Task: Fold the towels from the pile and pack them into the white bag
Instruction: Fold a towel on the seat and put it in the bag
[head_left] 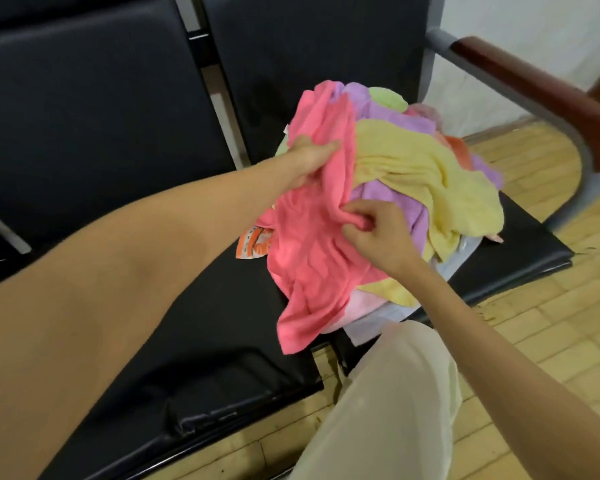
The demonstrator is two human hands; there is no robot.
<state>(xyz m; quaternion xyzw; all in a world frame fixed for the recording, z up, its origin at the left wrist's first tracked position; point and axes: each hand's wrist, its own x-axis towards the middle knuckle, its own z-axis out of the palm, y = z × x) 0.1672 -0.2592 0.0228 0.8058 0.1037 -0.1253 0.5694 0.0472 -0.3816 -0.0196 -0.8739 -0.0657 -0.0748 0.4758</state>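
Both hands hold the pink towel (pixel 312 244) on the pile (pixel 426 168), which sits on a black seat (pixel 222 323). Left grip (pixel 312 157) clutches its upper part; right grip (pixel 378 233) pinches a fold lower down.

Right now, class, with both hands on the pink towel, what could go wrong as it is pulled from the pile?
1. The yellow towel overlaps the pink towel and may drag along.
2. The pile sits near the seat edge, so towels could slide to the floor.
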